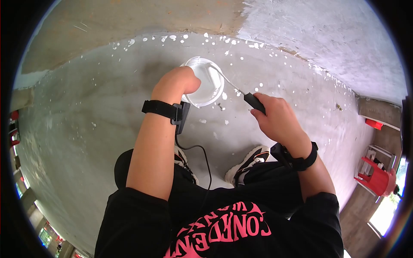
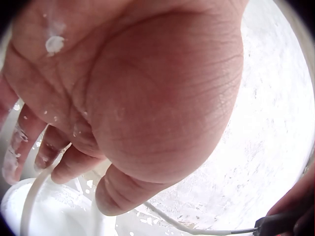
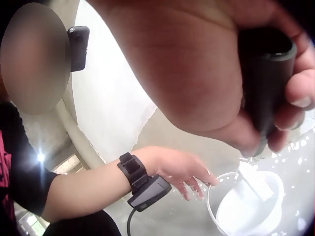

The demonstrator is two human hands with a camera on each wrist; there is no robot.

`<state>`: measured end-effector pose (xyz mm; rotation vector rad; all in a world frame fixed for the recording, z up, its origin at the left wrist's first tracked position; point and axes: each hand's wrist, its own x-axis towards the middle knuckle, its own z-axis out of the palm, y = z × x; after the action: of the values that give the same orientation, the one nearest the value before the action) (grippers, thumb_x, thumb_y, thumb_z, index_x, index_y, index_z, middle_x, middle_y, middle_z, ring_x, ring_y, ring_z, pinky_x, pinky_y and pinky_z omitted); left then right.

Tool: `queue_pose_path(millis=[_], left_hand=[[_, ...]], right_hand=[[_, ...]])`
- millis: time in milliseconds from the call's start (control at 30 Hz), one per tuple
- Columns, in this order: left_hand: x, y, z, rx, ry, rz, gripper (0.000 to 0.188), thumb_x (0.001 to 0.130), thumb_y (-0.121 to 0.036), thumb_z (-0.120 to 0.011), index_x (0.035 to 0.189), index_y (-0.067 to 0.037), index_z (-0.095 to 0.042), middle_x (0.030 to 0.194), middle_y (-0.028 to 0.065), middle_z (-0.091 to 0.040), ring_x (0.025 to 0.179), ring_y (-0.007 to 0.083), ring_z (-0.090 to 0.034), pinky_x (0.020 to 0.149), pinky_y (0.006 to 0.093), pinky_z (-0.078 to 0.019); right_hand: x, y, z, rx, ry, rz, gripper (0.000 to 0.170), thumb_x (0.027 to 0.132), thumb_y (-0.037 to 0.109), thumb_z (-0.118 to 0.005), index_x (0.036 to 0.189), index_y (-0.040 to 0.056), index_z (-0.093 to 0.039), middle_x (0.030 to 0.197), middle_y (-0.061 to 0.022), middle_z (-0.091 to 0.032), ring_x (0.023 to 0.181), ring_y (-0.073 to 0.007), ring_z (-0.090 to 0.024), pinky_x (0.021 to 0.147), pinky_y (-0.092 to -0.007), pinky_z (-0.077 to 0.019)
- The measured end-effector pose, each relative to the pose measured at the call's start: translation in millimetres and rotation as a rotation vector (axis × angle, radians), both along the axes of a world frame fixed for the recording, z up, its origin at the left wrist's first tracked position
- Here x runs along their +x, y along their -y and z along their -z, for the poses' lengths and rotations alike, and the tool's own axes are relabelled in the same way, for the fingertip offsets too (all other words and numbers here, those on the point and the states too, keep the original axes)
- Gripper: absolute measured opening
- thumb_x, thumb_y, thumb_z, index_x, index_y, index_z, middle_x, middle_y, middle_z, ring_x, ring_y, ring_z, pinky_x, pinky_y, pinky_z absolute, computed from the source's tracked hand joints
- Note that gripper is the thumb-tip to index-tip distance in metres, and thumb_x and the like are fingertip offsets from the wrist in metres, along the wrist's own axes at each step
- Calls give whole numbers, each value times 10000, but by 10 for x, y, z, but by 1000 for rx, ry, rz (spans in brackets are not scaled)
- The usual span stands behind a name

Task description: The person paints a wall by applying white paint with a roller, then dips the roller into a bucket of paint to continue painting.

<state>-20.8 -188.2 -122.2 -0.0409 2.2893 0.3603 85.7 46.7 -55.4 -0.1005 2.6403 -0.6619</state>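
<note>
My right hand (image 1: 279,118) grips the black handle (image 1: 254,103) of a paint roller. Its thin metal rod (image 1: 232,84) runs over the rim of a white bucket (image 1: 221,88). The white roller head (image 3: 256,182) slants inside, above white paint (image 3: 241,211). At the bucket's left side, my left hand (image 1: 178,81) reaches over the rim with loosely extended fingers, flecked with white paint. In the left wrist view, a pale curved strip (image 2: 30,204) passes close by its fingertips (image 2: 61,172). The head view hides those fingers behind the hand.
White splatters dot the grey floor (image 1: 107,112) around the bucket and along the wall's base. The wall (image 1: 309,30) rises just beyond. My shoes (image 1: 249,165) stand close behind the bucket. A cable (image 1: 202,148) hangs from the left wrist camera. A red chair (image 1: 378,178) stands far right.
</note>
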Motion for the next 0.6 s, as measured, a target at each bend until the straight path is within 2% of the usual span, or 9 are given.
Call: queue_pose_path(millis=[133, 200, 400, 500, 600], left_hand=[[13, -6, -60, -17, 27, -15, 447, 866, -287, -548, 1191, 2, -651, 1238, 217, -630, 1117, 365, -621, 947, 418, -480], [12, -23, -74, -31, 27, -27, 450, 860, -288, -550, 1188, 3, -652, 1228, 216, -635, 1107, 366, -624, 938, 417, -482], [25, 0, -23, -21, -27, -11, 447, 849, -283, -553, 1181, 0, -654, 1209, 217, -642, 1089, 367, -630, 923, 419, -488], [25, 0, -124, -23, 41, -13, 452, 852, -286, -551, 1190, -4, -650, 1217, 213, -640, 1099, 363, -627, 930, 415, -485], [11, -14, -97, -38, 42, -9, 455, 858, -292, -544, 1197, -7, -648, 1229, 211, -636, 1113, 361, -621, 934, 411, -484]], right_hand=[[-37, 37, -108, -78, 82, 55, 222, 850, 113, -627, 1047, 10, -622, 831, -221, -656, 828, -427, -618, 727, -496, -475], [-26, 35, -80, -71, -4, 14, 215, 847, 113, -629, 1035, 8, -625, 816, -225, -652, 822, -425, -618, 729, -496, -474], [-37, 18, -40, 43, 35, -33, 237, 847, 117, -629, 1059, 8, -625, 811, -222, -649, 816, -421, -619, 726, -495, -475], [-33, 49, -84, -67, 40, 31, 196, 850, 115, -623, 1013, 7, -617, 814, -219, -650, 819, -426, -617, 728, -502, -472], [-26, 29, -17, -1, -43, -10, 175, 852, 111, -619, 990, 4, -616, 801, -219, -648, 816, -427, -617, 729, -504, -471]])
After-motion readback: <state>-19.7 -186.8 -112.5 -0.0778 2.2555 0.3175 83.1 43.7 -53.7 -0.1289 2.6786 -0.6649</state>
